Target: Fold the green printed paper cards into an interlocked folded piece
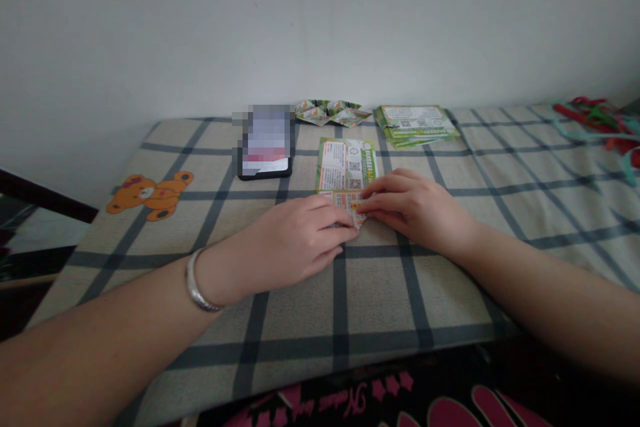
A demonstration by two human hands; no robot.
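Note:
A green and white printed leaflet (336, 163) lies on the tablecloth in front of me, its near end folded over to show an orange printed panel. My left hand (305, 233) is closed at the near left corner, its fingertips pressed on the folded part. On the near right side, my right hand (417, 207) pinches the paper with thumb and fingers. The fingertips of both hands almost meet at the fold and cover part of it. A silver bangle (197, 280) circles my left wrist.
Behind the leaflet are a folded paper piece (333, 112) with zigzag creases and a stack of similar leaflets (417, 123). A phone (267, 140) lies to their left. Colourful ribbon-like strips (595, 120) are at far right. The checked tablecloth (300, 310) bears a teddy bear picture (150, 195).

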